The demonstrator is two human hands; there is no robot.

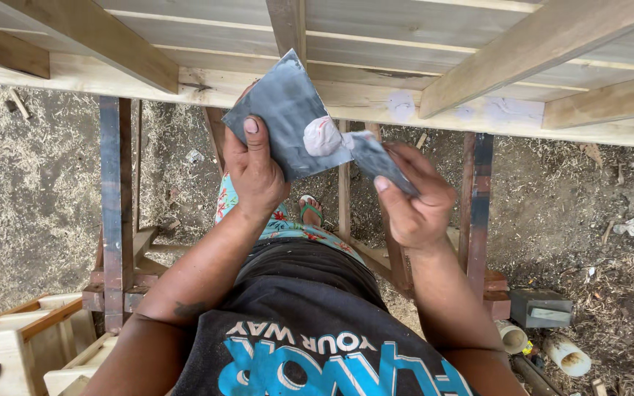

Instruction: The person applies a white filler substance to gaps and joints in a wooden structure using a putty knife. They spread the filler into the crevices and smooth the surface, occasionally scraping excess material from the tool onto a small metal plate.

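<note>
Sawdust-strewn ground below wooden frame [405,103], left hand [254,172] gripping grey metal plate [288,117], putty lump [322,136] on it, right hand [416,202] clasping scraper [376,160] beside lump

Your left hand [254,172] holds a dark grey square sheet [288,117] bearing a whitish-pink lump of putty [322,136]. Your shirt [295,330] is black with turquoise lettering, your shorts [288,226] floral turquoise and red, above pale bare wooden boards [405,37].
</note>
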